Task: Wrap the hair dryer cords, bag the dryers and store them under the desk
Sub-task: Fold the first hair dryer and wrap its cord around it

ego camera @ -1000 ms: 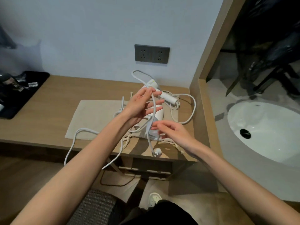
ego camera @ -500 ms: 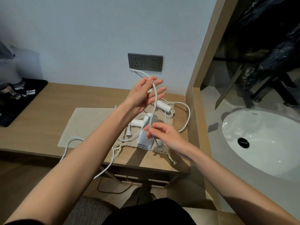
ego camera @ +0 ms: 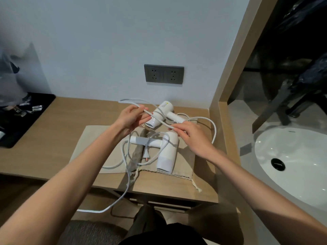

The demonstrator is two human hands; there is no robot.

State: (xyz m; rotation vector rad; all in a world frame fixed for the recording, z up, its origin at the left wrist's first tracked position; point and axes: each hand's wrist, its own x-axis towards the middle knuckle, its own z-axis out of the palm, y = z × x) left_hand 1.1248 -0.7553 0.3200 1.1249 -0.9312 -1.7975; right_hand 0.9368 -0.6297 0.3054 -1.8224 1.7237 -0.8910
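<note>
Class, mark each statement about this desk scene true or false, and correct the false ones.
1. The left hand and the right hand both hold the white cord. True.
2. A plug sits in the wall socket. False: nothing is plugged in.
3. The near dryer and the far dryer lie outside the cloth bags. True.
4. The sink is left of the desk. False: it is on the right.
</note>
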